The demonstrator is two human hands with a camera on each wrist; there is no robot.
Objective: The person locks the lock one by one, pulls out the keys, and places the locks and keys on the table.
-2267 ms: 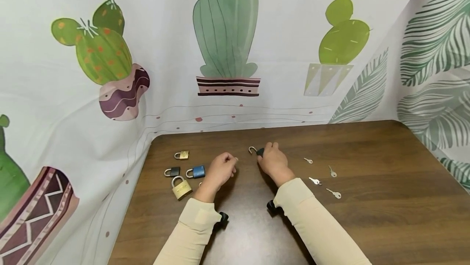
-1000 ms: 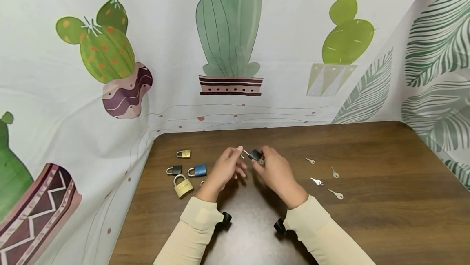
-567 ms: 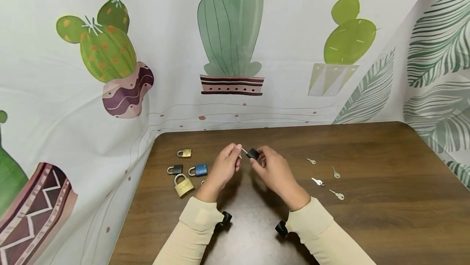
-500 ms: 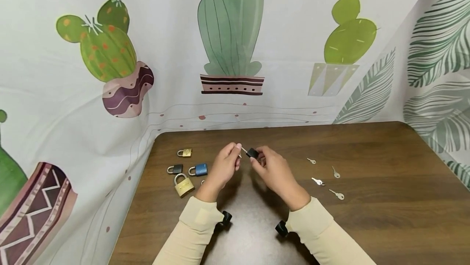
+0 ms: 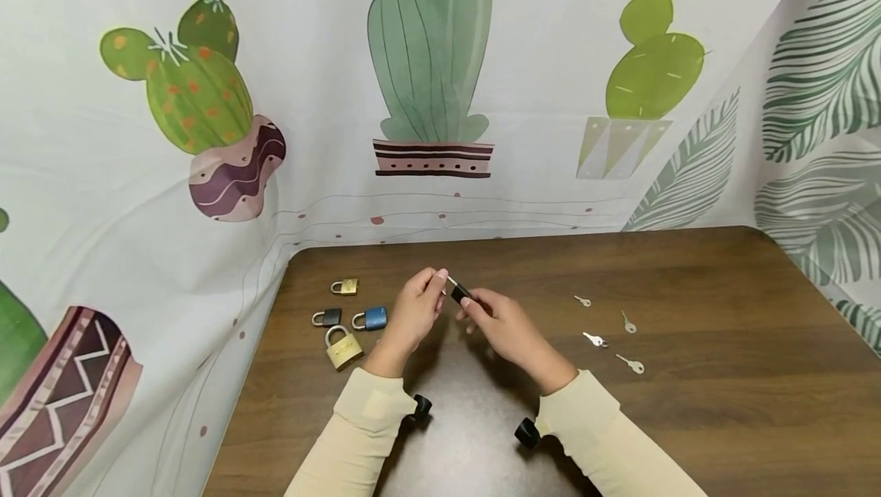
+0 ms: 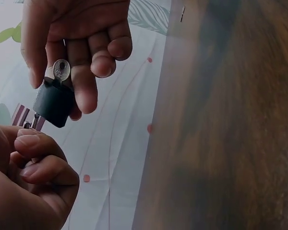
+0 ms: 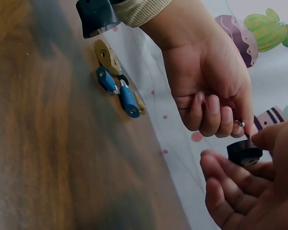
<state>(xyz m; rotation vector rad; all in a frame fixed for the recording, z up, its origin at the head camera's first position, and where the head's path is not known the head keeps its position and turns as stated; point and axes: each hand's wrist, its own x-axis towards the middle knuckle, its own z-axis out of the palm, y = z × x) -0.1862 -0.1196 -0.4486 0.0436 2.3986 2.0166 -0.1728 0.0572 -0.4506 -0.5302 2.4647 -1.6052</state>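
Observation:
A black padlock point(image 5: 460, 293) is held in the air between both hands, tilted, above the table. My left hand point(image 5: 413, 313) pinches its metal shackle with thumb and fingers curled; the fingertips cover part of the shackle. With thumb and fingers, my right hand point(image 5: 505, 325) grips the padlock's body from the other side. In the left wrist view a silver key point(image 6: 62, 70) stands in the end of the padlock body point(image 6: 54, 102), beside the right fingers. Seen from the right wrist, the body point(image 7: 244, 152) lies between right thumb and fingers.
Left on the brown table point(image 5: 723, 405) lie a small brass padlock point(image 5: 346, 287), a black padlock point(image 5: 327, 317), a blue padlock point(image 5: 372, 318) and a larger brass padlock point(image 5: 343, 349). Several loose keys point(image 5: 630, 364) are spread to the right. A cactus-print cloth point(image 5: 316, 99) hangs behind.
The right hand has lifted the black padlock from the table and brought it left. The left hand has taken hold of the shackle. Most recently the body has turned, showing a narrower side.

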